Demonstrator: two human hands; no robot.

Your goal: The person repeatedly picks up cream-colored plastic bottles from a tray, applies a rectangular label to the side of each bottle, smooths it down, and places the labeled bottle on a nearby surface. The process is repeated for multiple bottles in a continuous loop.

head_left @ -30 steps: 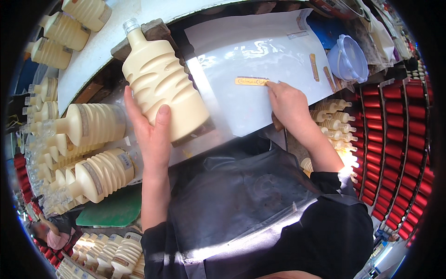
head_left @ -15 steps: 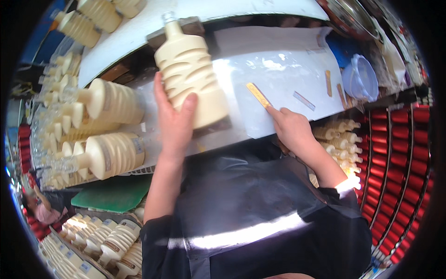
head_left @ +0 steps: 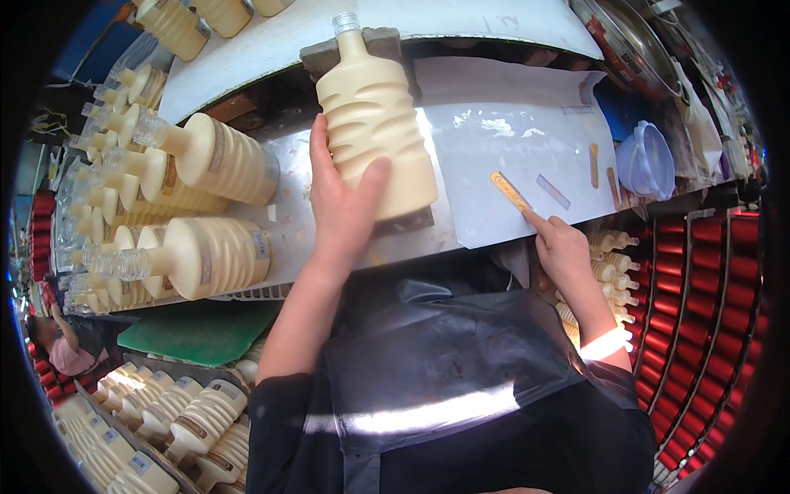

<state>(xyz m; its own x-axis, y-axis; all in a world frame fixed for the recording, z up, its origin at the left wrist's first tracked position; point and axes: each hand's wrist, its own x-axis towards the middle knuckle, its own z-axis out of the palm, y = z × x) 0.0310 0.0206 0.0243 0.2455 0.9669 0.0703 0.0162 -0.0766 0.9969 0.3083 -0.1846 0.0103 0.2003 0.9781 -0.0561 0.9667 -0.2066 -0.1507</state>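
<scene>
A cream bottle (head_left: 378, 123) with wavy ridges and a clear threaded neck lies on the metal work surface, neck pointing away from me. Its neck rests against a dark block (head_left: 319, 59). My left hand (head_left: 346, 193) curls round the bottle's lower left part, thumb on top. To the right, my right hand (head_left: 564, 251) pinches the lower end of a narrow yellow label strip (head_left: 510, 191) over a white sheet (head_left: 485, 132). Close to that strip, a bluish-silver strip (head_left: 553, 191) lies on the sheet.
Stacked cream bottles (head_left: 226, 160) crowd the left side. A green board (head_left: 197, 333) and crated bottles (head_left: 202, 420) are lower left. On the right stand a pale blue bucket (head_left: 646, 160), a metal basin (head_left: 629, 41) and racks of red items (head_left: 699, 329). A person (head_left: 70, 350) is at far left.
My right hand has moved the yellow strip rightward over the sheet, closer to the bluish one. The whole view has shifted; my left hand keeps its grip on the bottle.
</scene>
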